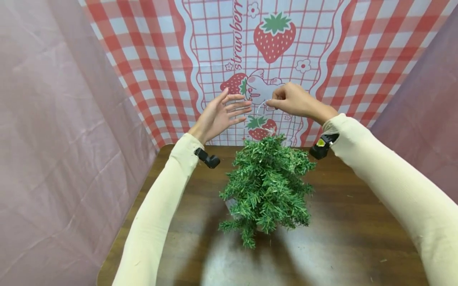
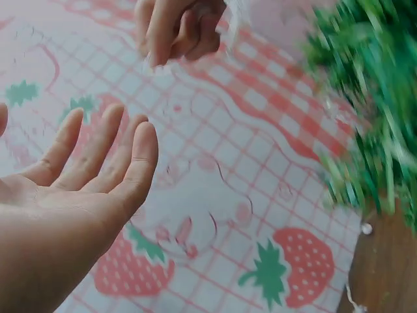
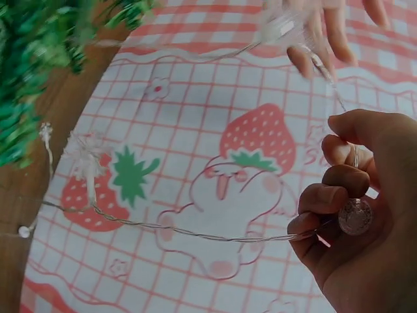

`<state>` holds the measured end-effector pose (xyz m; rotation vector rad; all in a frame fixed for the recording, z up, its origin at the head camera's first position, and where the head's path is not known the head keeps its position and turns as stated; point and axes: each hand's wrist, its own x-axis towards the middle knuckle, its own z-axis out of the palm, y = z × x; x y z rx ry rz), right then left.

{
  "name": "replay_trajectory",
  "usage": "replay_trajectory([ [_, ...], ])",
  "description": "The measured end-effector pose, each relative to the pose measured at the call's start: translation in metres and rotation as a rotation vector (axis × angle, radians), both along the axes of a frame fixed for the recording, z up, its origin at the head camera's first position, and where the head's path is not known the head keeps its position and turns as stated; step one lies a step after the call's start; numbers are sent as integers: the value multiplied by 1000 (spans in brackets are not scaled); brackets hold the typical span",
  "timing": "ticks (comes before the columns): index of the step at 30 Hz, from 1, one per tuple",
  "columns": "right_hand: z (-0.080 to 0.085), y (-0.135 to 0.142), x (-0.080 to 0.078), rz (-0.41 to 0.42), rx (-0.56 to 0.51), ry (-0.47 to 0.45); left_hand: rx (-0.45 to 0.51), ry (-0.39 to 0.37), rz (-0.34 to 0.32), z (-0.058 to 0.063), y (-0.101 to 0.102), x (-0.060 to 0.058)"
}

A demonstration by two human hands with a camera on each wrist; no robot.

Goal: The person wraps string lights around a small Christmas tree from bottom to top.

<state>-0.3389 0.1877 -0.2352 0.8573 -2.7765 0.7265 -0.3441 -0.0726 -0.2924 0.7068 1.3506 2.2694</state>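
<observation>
A small green artificial Christmas tree (image 1: 268, 182) stands on the table between my forearms. Above and behind its top, my right hand (image 1: 293, 99) pinches the thin wire of a string of fairy lights (image 3: 221, 239). A clear round bulb (image 3: 355, 216) rests against the curled fingers in the right wrist view. The wire runs from this hand toward the tree, with a frayed clear ornament (image 3: 88, 156) on it. My left hand (image 1: 223, 115) is held up to the left, palm turned inward, fingers extended. A blurred clear piece (image 3: 283, 26) of the string appears near the left fingers in the right wrist view.
The brown wooden table (image 1: 340, 230) bears a few fallen needles. A strawberry-print checked cloth (image 1: 161, 67) hangs behind it, and pink curtains (image 1: 53, 139) hang at both sides. Small bulbs (image 2: 367, 228) of the string lie by the table's back edge.
</observation>
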Motion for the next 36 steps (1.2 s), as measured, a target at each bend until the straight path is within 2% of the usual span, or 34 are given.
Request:
replay_trajectory([
  [3,5,-7,3,1,19,15,-90,13,4,10,13,7],
  [6,9,-12,5,-3,33,22,-245,24,-14,16,28,14],
  [9,11,-15,6,-17,39,31,-386,64,-47,17,37,19],
  [12,11,-13,7,-29,26,32,-451,121,-28,14,39,20],
  [17,9,-5,9,-46,83,-22,-407,133,77,9,28,12],
  [22,5,5,10,-83,143,-143,-303,58,105,7,9,6],
  [25,2,16,11,-109,148,-173,-223,10,115,5,-3,5],
  [30,-1,38,12,-119,138,-167,-129,-21,121,0,-20,6],
  [36,-1,45,16,-138,93,-117,-122,-35,129,-8,-31,9],
])
